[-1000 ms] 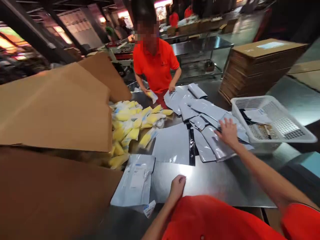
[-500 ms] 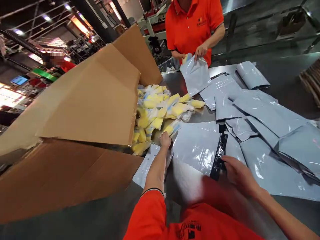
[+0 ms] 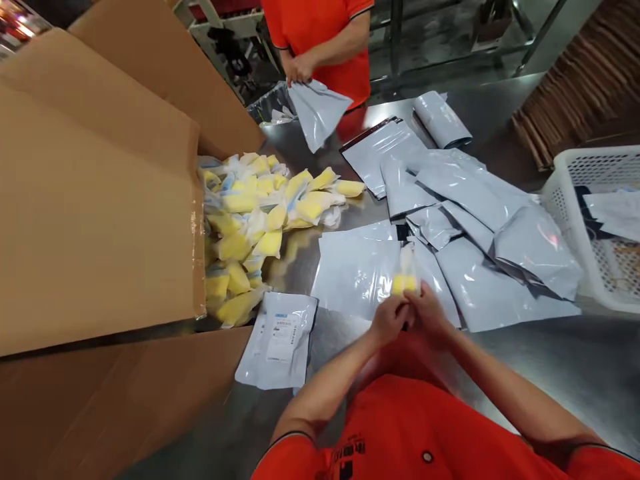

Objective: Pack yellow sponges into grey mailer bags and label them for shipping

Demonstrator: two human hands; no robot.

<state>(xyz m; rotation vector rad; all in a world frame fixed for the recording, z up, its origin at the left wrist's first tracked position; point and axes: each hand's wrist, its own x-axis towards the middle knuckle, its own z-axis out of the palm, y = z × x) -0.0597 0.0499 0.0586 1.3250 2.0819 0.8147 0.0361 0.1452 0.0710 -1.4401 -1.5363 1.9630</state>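
Note:
A yellow packet [image 3: 404,283] in a whitish translucent wrapper is held over the right part of a grey mailing bag [image 3: 355,273]. My left hand [image 3: 391,318] is closed at the packet's near end. Meeting it there, my right hand [image 3: 429,308] is closed too; its fingertips are partly hidden. To the left, a sealed grey mailer with a printed label [image 3: 281,333] lies flat on the metal table. Beyond it, a heap of similar yellow packets [image 3: 270,207] spills from a tipped cardboard box [image 3: 100,187].
Several grey mailers [image 3: 505,287] overlap on the right. A white perforated basket [image 3: 570,193] with things in it stands at the right edge, near stacked cardboard [image 3: 575,87]. Across the table, a co-worker in an orange shirt [image 3: 325,33] holds a grey bag [image 3: 320,113].
My left hand has left the heap and moved right with a yellow packet, meeting my right hand over the bag. The view has shifted right. The co-worker's bag hangs lower, its yellow packet no longer visible.

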